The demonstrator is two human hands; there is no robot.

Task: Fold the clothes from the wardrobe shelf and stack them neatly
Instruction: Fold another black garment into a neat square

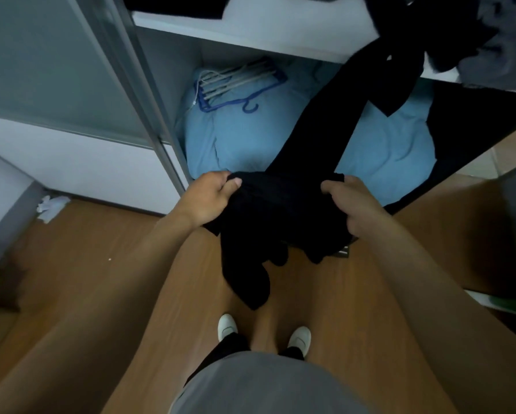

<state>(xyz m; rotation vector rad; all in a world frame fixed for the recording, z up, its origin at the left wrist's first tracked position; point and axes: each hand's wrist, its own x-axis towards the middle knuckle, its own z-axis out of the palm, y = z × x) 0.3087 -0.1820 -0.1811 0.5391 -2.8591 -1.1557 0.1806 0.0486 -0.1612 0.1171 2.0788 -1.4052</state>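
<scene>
Grey shirt fabric (pixel 259 386) is seen closest, above white shoes (pixel 227 325) on the wooden floor (pixel 101 264). A black garment (pixel 280 210) is gripped by the left hand (pixel 209 195) and right hand (pixel 352 204), its far end stretched up to the wardrobe shelf (pixel 245 35).

- A heap of dark and grey clothes (pixel 489 46) is piled on the right of the white wardrobe shelf (pixel 250 37); a black garment (pixel 319 130) is trailed over its edge.
- A light blue bundle (pixel 245 138) is laid in the compartment below, with hangers (pixel 230 85) on top.
- Crumpled white paper (pixel 52 206) and white shoes (pixel 227 325) are seen on the wooden floor (pixel 86 258).
</scene>
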